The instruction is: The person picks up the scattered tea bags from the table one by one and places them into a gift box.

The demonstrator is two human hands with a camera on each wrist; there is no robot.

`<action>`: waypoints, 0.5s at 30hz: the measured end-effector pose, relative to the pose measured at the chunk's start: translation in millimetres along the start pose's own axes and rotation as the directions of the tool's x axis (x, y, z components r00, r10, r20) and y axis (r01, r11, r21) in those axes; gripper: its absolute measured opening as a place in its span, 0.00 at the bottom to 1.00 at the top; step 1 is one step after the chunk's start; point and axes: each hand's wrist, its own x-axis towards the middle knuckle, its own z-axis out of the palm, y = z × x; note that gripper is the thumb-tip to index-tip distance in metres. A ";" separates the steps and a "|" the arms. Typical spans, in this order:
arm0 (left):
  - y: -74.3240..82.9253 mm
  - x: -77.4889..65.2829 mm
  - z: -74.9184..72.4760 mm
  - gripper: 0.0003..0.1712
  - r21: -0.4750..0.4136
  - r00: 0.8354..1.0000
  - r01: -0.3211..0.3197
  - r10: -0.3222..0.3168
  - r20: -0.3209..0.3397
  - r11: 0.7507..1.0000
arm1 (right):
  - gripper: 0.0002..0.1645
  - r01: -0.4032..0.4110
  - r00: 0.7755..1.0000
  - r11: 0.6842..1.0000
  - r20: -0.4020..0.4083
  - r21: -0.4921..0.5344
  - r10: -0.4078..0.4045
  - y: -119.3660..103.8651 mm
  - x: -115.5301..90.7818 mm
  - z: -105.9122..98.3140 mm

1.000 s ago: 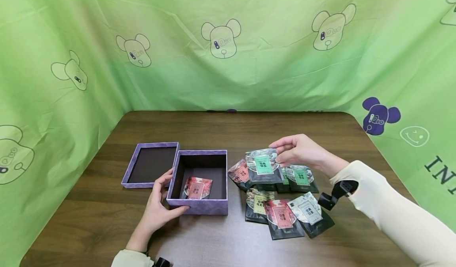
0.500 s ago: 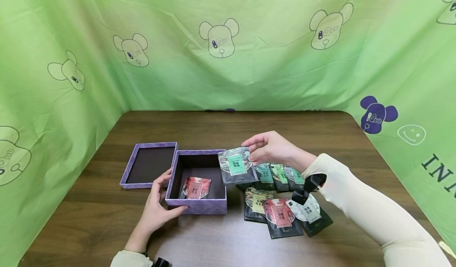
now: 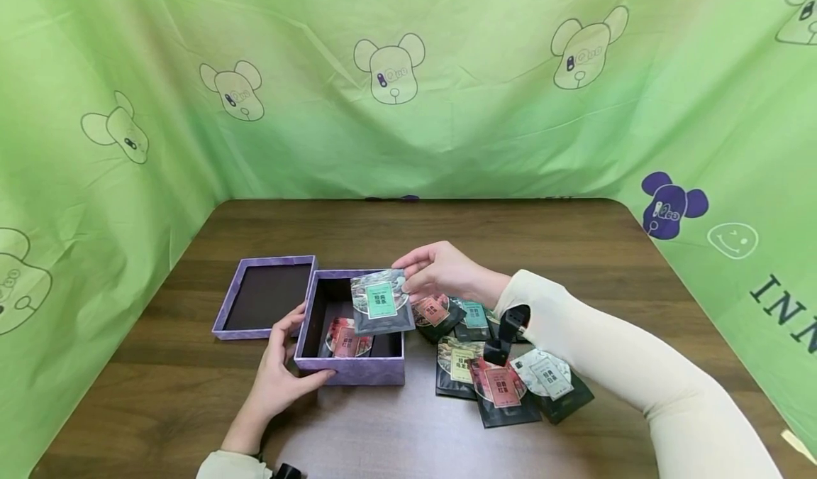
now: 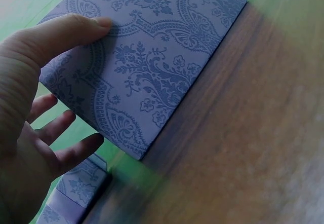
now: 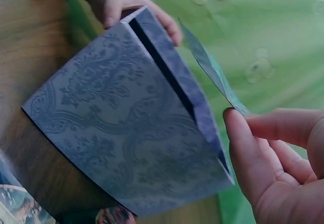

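My right hand [image 3: 443, 272] pinches a tea sachet [image 3: 381, 305] with a green label by its upper right corner, between thumb and fingertips. The sachet hangs over the right part of an uncovered purple box [image 3: 360, 374]; the right wrist view shows it edge-on above the rim. A red-labelled tea sachet [image 3: 347, 338] lies inside, near the front wall. My left hand [image 3: 284, 369] holds the box at its front left corner. In the left wrist view the thumb [image 4: 76, 34] presses on the patterned front wall, with the other fingers at the left side.
The purple lid [image 3: 274, 298] lies inside-up left of the box. To the right, several more tea sachets are spread on the wooden table [image 3: 357, 443], among them a yellow-labelled sachet [image 3: 458, 365], a red-labelled sachet [image 3: 504, 390] and a white-labelled sachet [image 3: 552, 383]. A green curtain [image 3: 447, 138] surrounds the table.
My right hand has carried the green-labelled tea sachet leftward, from above the other sachets to over the box. My left hand stays on the box.
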 end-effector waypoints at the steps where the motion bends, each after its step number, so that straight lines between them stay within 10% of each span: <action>1: -0.3 0.1 0.0 0.57 0.000 1.000 0.000 0.000 0.000 1.000 | 0.27 -0.001 1.000 1.000 -0.004 0.002 0.001 0.8 2.5 2.7; 15: 3.4 0.5 1.5 0.55 -0.028 1.000 -0.002 0.002 0.001 1.000 | 0.16 -0.025 1.000 0.995 -0.003 -0.100 0.025 -1.1 19.7 45.7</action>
